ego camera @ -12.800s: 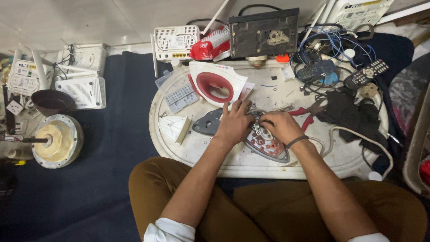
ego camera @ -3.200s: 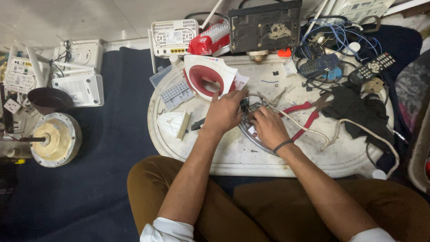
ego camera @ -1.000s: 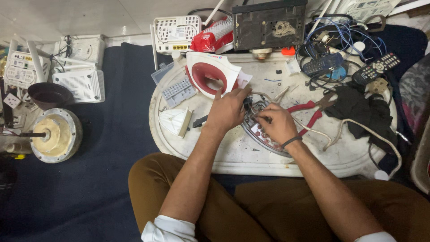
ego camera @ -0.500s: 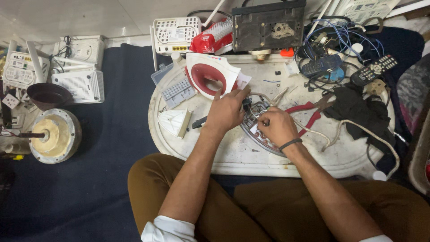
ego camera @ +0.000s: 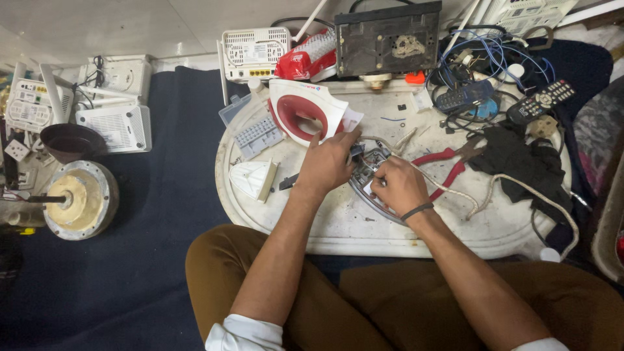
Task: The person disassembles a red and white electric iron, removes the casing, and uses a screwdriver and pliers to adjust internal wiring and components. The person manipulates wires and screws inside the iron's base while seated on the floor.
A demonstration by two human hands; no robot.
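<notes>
Iron base [ego camera: 374,188], the metal soleplate with its inner parts laid bare, lies flat near the middle of the white oval bench [ego camera: 390,227], just in front of the person. In the head view its red-and-white plastic cover [ego camera: 305,114] is already off and stands apart on the far left of the bench, and a smaller white shell piece [ego camera: 253,180] rests to the left, so the opening-up looks done; judging from the exposed fittings and the loose braided cord [ego camera: 448,192] trailing off to the right, the work inside the base seems still under way, with nothing yet closed back up. The left hand [ego camera: 327,162] lies over the far left edge of the base, fingers [ego camera: 348,138] curled down and pressed together against the parts there; what, if anything, they pinch is hidden beneath the hand. The right hand [ego camera: 400,185] sits on the near right part of the base, fingers bent inward in a tight pinch at a small fitting beside the cord's end, though the piece itself is too small to tell. Red-handled pliers [ego camera: 442,166] lie untouched just to the right of the hands, and a black cloth [ego camera: 513,159] and remote controls [ego camera: 539,101] lie farther right.
</notes>
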